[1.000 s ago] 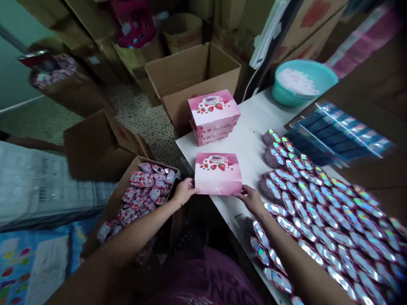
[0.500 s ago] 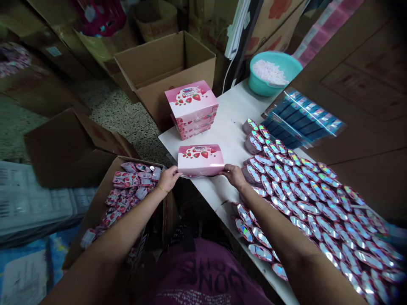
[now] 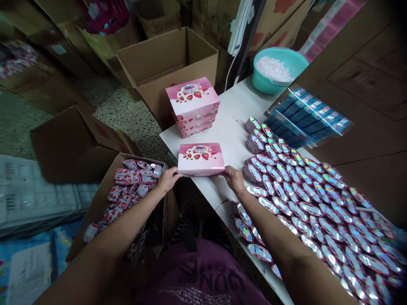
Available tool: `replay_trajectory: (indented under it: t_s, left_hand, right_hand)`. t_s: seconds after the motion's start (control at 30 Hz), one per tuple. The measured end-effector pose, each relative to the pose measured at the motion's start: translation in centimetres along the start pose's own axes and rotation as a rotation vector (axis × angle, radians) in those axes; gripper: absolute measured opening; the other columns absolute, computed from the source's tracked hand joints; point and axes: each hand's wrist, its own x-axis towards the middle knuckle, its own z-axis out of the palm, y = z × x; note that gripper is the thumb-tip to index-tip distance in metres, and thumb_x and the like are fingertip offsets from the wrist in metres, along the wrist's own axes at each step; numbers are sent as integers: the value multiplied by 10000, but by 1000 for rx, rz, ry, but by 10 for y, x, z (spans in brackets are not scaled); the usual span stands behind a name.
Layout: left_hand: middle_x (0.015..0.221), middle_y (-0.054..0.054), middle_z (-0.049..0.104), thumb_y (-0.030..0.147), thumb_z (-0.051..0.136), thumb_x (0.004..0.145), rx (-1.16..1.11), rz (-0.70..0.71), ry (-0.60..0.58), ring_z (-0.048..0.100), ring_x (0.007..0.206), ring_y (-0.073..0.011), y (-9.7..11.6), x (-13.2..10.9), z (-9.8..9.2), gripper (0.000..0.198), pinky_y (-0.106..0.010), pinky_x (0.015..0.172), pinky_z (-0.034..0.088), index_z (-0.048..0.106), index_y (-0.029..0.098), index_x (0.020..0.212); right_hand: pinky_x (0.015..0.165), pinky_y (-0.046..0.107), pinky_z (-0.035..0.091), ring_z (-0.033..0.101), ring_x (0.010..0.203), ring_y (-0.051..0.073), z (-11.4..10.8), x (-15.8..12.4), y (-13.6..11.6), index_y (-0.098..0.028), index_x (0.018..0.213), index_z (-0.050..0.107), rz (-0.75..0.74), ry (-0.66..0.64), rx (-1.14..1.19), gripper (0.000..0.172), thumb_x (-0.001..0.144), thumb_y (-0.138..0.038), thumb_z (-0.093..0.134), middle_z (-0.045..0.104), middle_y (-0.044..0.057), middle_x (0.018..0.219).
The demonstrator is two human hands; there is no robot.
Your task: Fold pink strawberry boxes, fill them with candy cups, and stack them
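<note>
A pink and white carton (image 3: 201, 162) printed with strawberries lies on the white table directly in front of me. My left hand (image 3: 169, 178) pinches its near left corner, and my right hand (image 3: 234, 178) grips the near right corner. The carton's lid looks closed, and its contents are hidden. Just beyond it stands a stack of matching strawberry cartons (image 3: 193, 106). To the right, many small packs with shiny oval tops (image 3: 286, 186) stand in rows.
An open cardboard box (image 3: 165, 89) stands behind the table's left edge. By my left forearm, another box (image 3: 108, 173) holds small pink packets (image 3: 127, 182). A turquoise basin (image 3: 263, 84) of white pieces and blue packs (image 3: 295, 123) sit at the table's (image 3: 232, 114) far side.
The carton's near edge has settled flatter, and less of the flap shows beneath it. Both hands keep their hold at the corners. The view has shifted slightly.
</note>
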Motion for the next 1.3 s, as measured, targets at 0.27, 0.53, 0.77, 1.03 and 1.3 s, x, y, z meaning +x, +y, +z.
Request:
replay_trajectory:
  t_s: [0.27,0.53,0.77,1.03,1.3]
  left_hand:
    - [674,6,589,324,611,694,-17,-11,-41,539,660,-147,-7,1,6,164,-256,637,419,594,162,716]
    - [1028,-105,552,354,629,700,131,-33,241,529,978,-230,6,-4,19,236,-368,830,440,544,161,807]
    - [1456,-176,164,381,700,632,562,240,61,83,1347,-322,58,17,3,896,-532,1070,62,237,142,1361]
    - [1442,-197,199,274,604,737,635,308,-66,167,1337,-300,47,23,18,724,-463,1074,160,275,141,1368]
    - [1472,-84,169,218,473,831,569,201,-14,94,1354,-282,34,9,51,574,-524,1068,119,276,295,1365]
  right_hand:
    - [613,226,412,549,661,140,1,1,10,-184,685,611,-52,-80,49,253,835,-298,443,598,32,705]
    - [623,241,434,544,674,144,-2,-6,13,-183,769,625,-27,-63,-13,272,858,-350,429,571,43,768]
    - [1000,467,280,308,1244,291,-21,14,-21,-171,1303,370,-286,-46,-326,627,763,-415,573,395,138,1331]
    - [1059,498,178,129,1339,252,10,33,-31,-271,1369,270,-398,-218,-550,560,848,-113,401,261,36,1444]
    - [1063,513,160,-13,1353,254,32,12,-5,-335,1371,245,-353,-248,-476,607,840,-86,403,174,-16,1470]
